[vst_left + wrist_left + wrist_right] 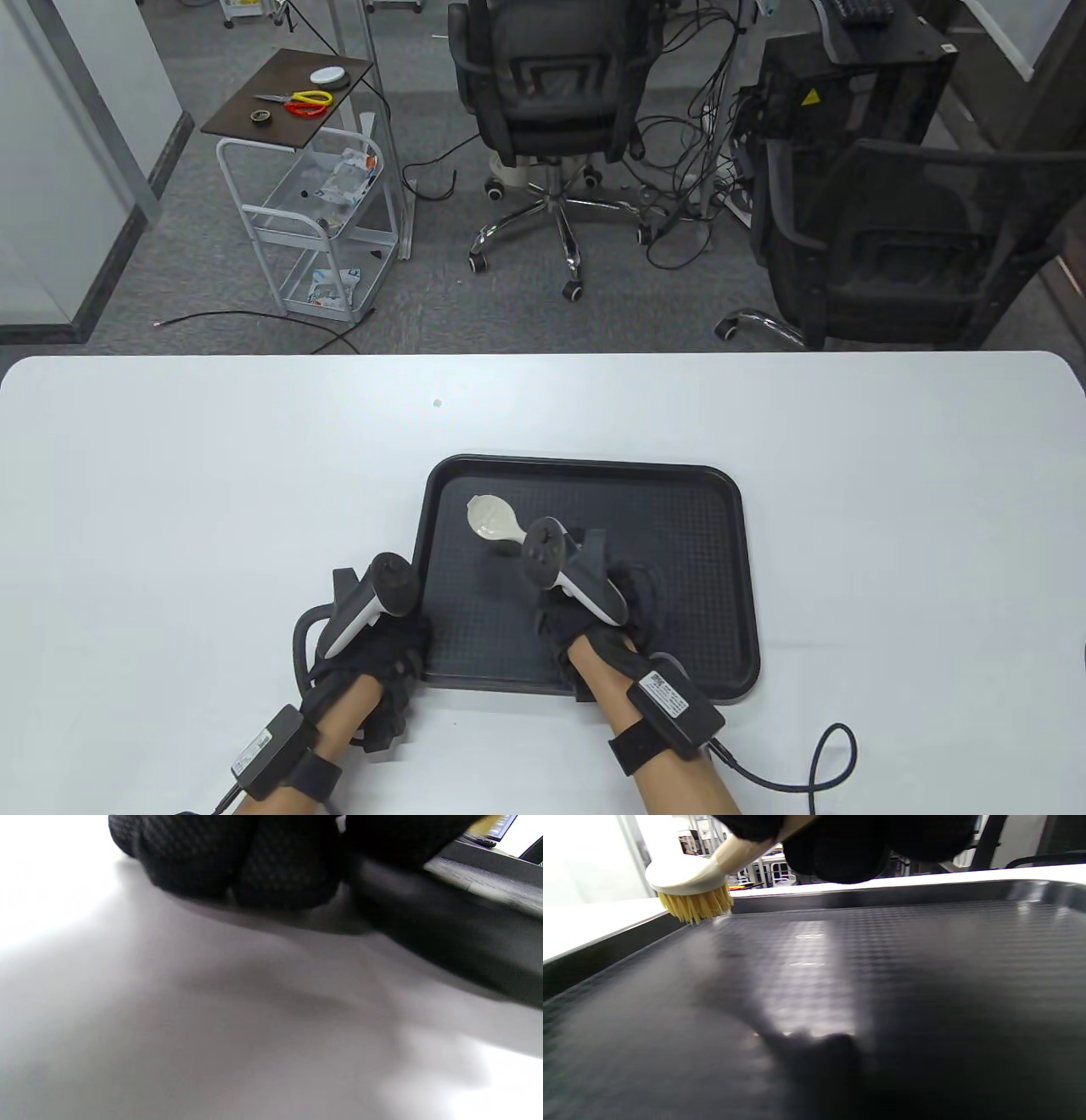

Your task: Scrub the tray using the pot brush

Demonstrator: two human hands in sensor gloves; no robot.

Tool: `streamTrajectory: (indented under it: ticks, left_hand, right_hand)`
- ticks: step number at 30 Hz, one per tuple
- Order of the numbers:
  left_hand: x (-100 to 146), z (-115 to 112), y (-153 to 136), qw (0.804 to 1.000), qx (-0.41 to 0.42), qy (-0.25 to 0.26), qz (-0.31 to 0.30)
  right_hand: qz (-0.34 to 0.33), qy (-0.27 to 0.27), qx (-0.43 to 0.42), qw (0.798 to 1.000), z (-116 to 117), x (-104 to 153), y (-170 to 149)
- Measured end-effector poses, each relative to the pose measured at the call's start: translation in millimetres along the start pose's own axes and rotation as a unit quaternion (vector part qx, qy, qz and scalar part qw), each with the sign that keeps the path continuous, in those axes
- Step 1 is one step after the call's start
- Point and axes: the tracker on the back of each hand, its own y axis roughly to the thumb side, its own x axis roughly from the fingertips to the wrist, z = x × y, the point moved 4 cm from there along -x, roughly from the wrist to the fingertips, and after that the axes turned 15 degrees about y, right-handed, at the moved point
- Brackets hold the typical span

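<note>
A black textured tray (679,543) lies on the white table, near the front middle. My right hand (585,607) is over the tray and grips the handle of the pot brush (492,518). The brush's cream head points to the tray's far left corner. In the right wrist view the yellow bristles (696,906) touch the tray floor (840,984) by its far wall. My left hand (386,645) rests at the tray's front left corner, fingers curled against its rim. In the left wrist view its fingers (237,861) lie on the table beside the tray's edge (445,921).
The white table (212,475) stretches wide to the left and right of the tray. A cable (814,764) trails from my right wrist at the front. Office chairs (551,93) and a small cart (314,187) stand on the floor beyond the table's far edge.
</note>
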Motion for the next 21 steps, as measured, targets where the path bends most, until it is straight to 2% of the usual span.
streamTrajectory:
  ticks: [4, 9, 14, 16, 21]
  left_hand:
    - [0.0, -0.1, 0.0, 1.000, 0.001, -0.001, 0.000]
    - [0.1, -0.1, 0.0, 1.000, 0.001, 0.000, 0.000]
    - [0.1, -0.1, -0.1, 1.000, 0.001, 0.000, 0.000]
    - [0.0, -0.1, -0.1, 1.000, 0.000, 0.000, 0.000]
    - [0.1, -0.1, -0.2, 1.000, 0.000, 0.000, 0.000]
  right_hand:
    - [-0.012, 0.012, 0.004, 1.000, 15.5, -7.1, 23.7]
    - [-0.022, 0.010, 0.017, 1.000, 22.8, -4.5, 24.3]
    - [-0.003, 0.012, 0.002, 1.000, 21.0, 2.6, -10.6]
    - [0.015, 0.007, -0.003, 1.000, 18.6, 6.3, -34.4]
    - [0.078, 0.003, -0.025, 0.997, 7.1, 18.4, -116.5]
